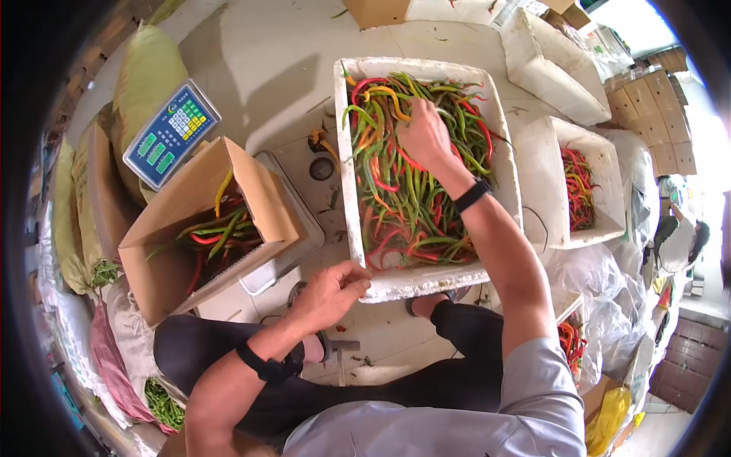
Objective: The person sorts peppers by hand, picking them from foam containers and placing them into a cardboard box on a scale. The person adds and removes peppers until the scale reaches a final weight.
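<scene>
A white foam box (352,228) full of long red, green and yellow-orange chili peppers (411,183) stands before me, tilted in this view. My right hand (425,137) reaches over the far part of the pile, fingers bent down and closed among the chili peppers, next to a curved orange one. Its fingertips are partly hidden. At the near left corner of the foam box, my left hand (329,297) has curled fingers and thumb closed at the rim. To the left, a cardboard box (145,266) with open flaps holds more chili peppers (221,232) on a metal scale platform (308,236).
A scale display (172,134) stands above the cardboard box. Another foam box (556,183) with red peppers is on the right, beside clear plastic bags (601,282). Stuffed sacks (148,68) line the left. My knees flank the foam box on the tiled floor (282,46).
</scene>
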{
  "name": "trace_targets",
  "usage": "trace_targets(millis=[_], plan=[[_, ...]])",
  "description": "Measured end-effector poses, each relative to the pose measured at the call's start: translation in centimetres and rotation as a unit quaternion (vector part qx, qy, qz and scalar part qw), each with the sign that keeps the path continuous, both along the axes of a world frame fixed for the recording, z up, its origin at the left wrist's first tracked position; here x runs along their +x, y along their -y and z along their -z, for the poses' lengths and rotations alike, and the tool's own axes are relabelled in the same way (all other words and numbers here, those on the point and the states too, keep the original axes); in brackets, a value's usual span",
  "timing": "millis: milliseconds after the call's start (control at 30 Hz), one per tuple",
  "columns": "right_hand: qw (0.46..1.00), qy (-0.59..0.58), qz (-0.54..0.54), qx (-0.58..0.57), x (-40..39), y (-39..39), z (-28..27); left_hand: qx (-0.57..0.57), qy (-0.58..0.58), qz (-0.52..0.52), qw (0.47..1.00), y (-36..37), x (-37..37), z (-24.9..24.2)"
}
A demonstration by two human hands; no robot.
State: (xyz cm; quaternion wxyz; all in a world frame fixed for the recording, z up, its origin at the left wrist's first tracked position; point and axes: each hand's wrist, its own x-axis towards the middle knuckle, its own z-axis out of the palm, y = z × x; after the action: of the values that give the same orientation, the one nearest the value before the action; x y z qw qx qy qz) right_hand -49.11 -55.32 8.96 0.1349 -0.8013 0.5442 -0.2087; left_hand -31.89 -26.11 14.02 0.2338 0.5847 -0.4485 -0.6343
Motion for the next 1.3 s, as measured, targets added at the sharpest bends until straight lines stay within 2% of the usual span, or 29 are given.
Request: trace_targets(millis=[67, 167, 267, 333, 467, 533, 600, 633, 667, 700, 767, 900, 1000, 1033, 1067, 1133, 1167, 1200, 1267, 1300], plan=[[0.998, -0.032, -0.007, 0.045, 3.6, 1.4, -0.1, 0.012, -0.024, -0.008, 1.000, -0.6, 0.1, 1.7], [0.969, -0.199, 0.023, 0.142, 7.9, 3.6, 1.5, 0.003, -0.039, -0.023, 0.999, -1.1, 0.2, 2.0], [0.958, -0.195, 0.077, 0.194, 8.6, 6.0, 3.3, -0.005, -0.051, -0.029, 0.998, -1.1, 0.0, 1.3], [0.966, -0.165, 0.085, 0.181, 8.6, 6.9, 4.4, -0.010, -0.001, -0.006, 1.000, -0.9, 0.1, -0.4], [0.955, -0.207, 0.036, 0.209, 6.8, 9.0, 2.9, 0.007, -0.024, 0.013, 1.000, -1.4, 0.5, -1.1], [0.934, -0.201, -0.010, 0.296, 4.9, 11.6, 1.9, -0.004, -0.017, 0.027, 0.999, -1.2, 0.7, -2.0], [0.967, -0.241, -0.010, 0.087, 2.4, 11.8, 1.0, -0.015, -0.011, 0.034, 0.999, -1.3, 0.8, -2.8], [0.973, -0.112, -0.117, 0.164, 0.3, 13.4, 2.2, -0.009, -0.016, 0.036, 0.999, -1.3, 0.7, -3.1], [0.947, 0.021, -0.219, 0.235, -1.7, 15.2, 3.4, -0.003, -0.020, 0.037, 0.999, -1.4, 0.7, -3.3], [0.947, 0.021, -0.220, 0.235, -2.6, 15.1, 2.5, -0.003, -0.020, 0.036, 0.999, -1.4, 0.8, -3.5], [0.903, 0.087, -0.137, 0.398, -4.5, 14.7, 0.9, -0.018, -0.017, 0.051, 0.998, -1.5, 1.0, -3.6], [0.925, 0.029, -0.156, 0.346, -8.2, 14.8, 1.6, -0.033, -0.025, 0.056, 0.998, -1.7, 1.1, -3.6], [0.935, 0.073, -0.176, 0.298, -10.8, 14.4, 5.0, -0.051, -0.021, 0.073, 0.996, -1.7, 1.2, -4.1], [0.961, -0.093, -0.168, 0.202, -10.4, 13.8, 5.1, -0.044, -0.021, 0.077, 0.996, -1.6, 1.2, -4.2], [0.961, -0.093, -0.167, 0.201, -10.1, 13.2, 5.7, -0.038, -0.020, 0.081, 0.996, -1.6, 1.1, -4.4], [0.982, -0.096, -0.153, 0.059, -9.9, 12.5, 6.8, -0.049, -0.020, 0.089, 0.995, -1.5, 1.2, -4.4], [0.984, -0.089, -0.149, 0.046, -9.7, 12.4, 5.0, -0.058, -0.020, 0.096, 0.993, -1.5, 1.3, -4.4], [0.984, -0.087, -0.149, 0.046, -9.3, 12.9, 3.3, -0.058, -0.018, 0.096, 0.994, -1.4, 1.3, -4.4], [0.967, 0.038, 0.001, 0.253, -8.4, 14.5, 0.0, -0.047, -0.013, 0.093, 0.994, -1.5, 1.3, -4.3], [0.963, 0.090, 0.006, 0.253, -7.7, 15.1, -1.2, -0.047, -0.013, 0.093, 0.995, -1.4, 1.2, -4.2]])
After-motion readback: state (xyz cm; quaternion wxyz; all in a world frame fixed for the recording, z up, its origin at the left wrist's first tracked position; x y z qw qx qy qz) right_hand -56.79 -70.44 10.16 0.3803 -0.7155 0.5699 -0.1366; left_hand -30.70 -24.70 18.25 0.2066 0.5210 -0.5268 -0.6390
